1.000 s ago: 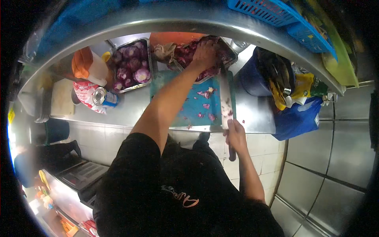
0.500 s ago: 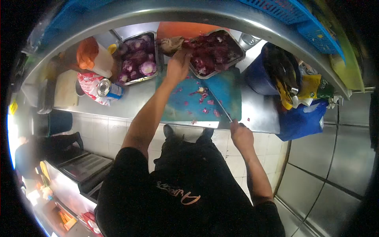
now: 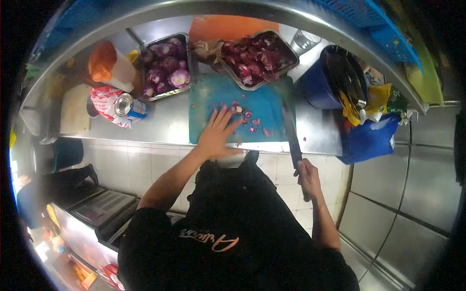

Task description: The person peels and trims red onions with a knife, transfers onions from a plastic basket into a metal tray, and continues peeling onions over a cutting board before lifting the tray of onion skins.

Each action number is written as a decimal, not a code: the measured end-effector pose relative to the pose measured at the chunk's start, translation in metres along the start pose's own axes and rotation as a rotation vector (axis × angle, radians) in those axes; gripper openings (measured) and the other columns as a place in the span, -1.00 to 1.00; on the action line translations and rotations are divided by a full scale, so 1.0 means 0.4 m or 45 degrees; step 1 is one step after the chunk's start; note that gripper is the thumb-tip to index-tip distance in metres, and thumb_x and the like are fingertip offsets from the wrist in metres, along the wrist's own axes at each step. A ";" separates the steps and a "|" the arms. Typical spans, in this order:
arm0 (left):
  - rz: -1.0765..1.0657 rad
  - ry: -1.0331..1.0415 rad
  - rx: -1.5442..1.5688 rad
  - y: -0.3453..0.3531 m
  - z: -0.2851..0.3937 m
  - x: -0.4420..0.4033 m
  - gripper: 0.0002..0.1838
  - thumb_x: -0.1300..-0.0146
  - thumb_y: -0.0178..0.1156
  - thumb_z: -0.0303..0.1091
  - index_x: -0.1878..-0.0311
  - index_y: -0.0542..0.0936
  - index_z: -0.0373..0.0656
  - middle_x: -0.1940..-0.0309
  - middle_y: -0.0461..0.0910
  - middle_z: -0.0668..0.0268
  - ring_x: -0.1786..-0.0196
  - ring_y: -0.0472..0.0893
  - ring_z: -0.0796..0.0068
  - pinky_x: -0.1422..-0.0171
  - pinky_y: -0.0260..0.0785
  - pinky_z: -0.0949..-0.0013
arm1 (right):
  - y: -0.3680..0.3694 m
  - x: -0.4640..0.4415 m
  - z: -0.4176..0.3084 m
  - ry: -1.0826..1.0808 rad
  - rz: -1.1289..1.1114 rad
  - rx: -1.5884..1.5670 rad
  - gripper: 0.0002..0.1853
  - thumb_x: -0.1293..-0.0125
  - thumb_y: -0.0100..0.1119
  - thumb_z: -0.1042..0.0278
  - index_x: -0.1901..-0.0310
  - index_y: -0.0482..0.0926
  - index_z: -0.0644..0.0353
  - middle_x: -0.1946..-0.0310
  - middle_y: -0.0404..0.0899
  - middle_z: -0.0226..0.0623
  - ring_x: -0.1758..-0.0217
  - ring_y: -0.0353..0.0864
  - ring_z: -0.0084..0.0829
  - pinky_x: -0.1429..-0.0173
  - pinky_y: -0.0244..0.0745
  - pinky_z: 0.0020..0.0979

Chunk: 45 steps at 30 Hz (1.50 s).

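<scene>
My left hand (image 3: 218,134) lies with fingers spread over the lower part of the blue-green cutting board (image 3: 208,92), beside small red onion scraps (image 3: 247,116). My right hand (image 3: 309,177) is closed round the handle of a large knife (image 3: 292,131), whose blade points away from me along the board's right edge. Beyond the board, a metal tray of onion skins (image 3: 259,60) overlaps its far edge. To the left of it stands a metal tray of peeled red onions (image 3: 166,68).
A can (image 3: 131,107) and a red-and-white bag (image 3: 104,103) sit left. A blue bucket (image 3: 318,85) and a blue bag (image 3: 371,140) are on the right. A metal shelf edge (image 3: 233,8) crosses above. Part of another person (image 3: 39,194) shows far left.
My left hand has moved from the skins tray, past the cloth, down to the board near me, its fingers now spread. The knife has swung to the board's right edge.
</scene>
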State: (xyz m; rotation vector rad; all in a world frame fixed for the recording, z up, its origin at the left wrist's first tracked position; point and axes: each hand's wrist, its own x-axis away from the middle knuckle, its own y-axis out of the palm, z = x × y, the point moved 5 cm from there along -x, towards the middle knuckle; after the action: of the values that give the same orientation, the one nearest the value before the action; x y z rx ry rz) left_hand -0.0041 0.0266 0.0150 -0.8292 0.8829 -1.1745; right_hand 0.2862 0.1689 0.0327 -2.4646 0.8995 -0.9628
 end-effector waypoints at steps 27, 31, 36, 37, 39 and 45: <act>0.427 -0.586 0.013 -0.049 -0.447 -0.333 -0.75 -0.17 0.05 -0.31 0.27 0.58 -0.32 0.24 0.58 -0.11 0.12 0.57 -0.15 0.01 0.42 0.05 | 0.158 -0.011 0.004 0.164 -0.131 -0.541 -0.65 -0.44 -0.17 0.05 0.26 0.43 0.19 0.64 0.46 -0.36 0.79 0.29 -0.62 0.69 0.20 -0.56; 0.515 -0.396 0.166 -0.002 -0.257 -0.165 -0.75 -0.20 0.02 -0.32 0.18 0.56 -0.28 0.04 0.47 -0.10 -0.07 0.43 -0.10 -0.12 0.29 0.03 | 0.179 -0.015 -0.006 0.241 -0.207 -0.616 -0.65 -0.45 -0.19 0.04 0.19 0.42 0.19 0.64 0.45 -0.37 0.80 0.30 -0.61 0.69 0.22 -0.55; 0.469 -0.415 0.226 0.050 -0.105 -0.114 -0.51 -0.28 -0.05 -0.25 -0.20 0.34 -0.35 -0.27 0.23 -0.10 -0.36 0.18 -0.06 -0.44 0.01 0.08 | 0.225 -0.053 -0.046 0.233 -0.247 -0.582 -0.66 -0.46 -0.22 0.07 0.15 0.43 0.19 0.68 0.41 -0.40 0.80 0.30 -0.60 0.72 0.21 -0.53; 0.407 -0.406 0.205 0.069 -0.092 -0.120 -0.47 -0.29 -0.06 -0.23 -0.24 0.28 -0.38 -0.29 0.20 -0.11 -0.39 0.14 -0.06 -0.47 -0.06 0.08 | 0.232 -0.062 -0.070 0.219 -0.253 -0.576 -0.65 -0.45 -0.22 0.08 0.15 0.43 0.20 0.69 0.40 -0.39 0.80 0.30 -0.59 0.72 0.21 -0.51; 0.355 -0.396 0.185 0.088 -0.062 -0.130 -0.43 -0.31 -0.09 -0.22 -0.29 0.22 -0.40 -0.32 0.16 -0.13 -0.42 0.09 -0.07 -0.50 -0.14 0.05 | 0.259 -0.083 -0.090 0.217 -0.306 -0.538 -0.65 -0.45 -0.22 0.08 0.14 0.42 0.21 0.69 0.40 -0.37 0.81 0.30 -0.57 0.72 0.21 -0.49; 0.393 -0.512 0.148 0.123 0.022 -0.126 -0.42 -0.31 -0.13 -0.27 -0.31 0.16 -0.45 -0.36 0.04 -0.17 -0.45 -0.02 -0.12 -0.51 -0.22 -0.02 | 0.355 -0.124 -0.133 0.188 -0.435 -0.536 -0.63 -0.45 -0.20 0.00 0.14 0.38 0.19 0.69 0.40 -0.36 0.81 0.30 -0.57 0.72 0.26 -0.52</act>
State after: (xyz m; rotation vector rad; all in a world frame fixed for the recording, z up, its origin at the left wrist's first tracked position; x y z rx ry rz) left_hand 0.0159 0.0859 -0.0182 -0.7670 0.5787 -0.7466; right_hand 0.1594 0.0925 -0.0264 -3.0093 0.8077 -1.1802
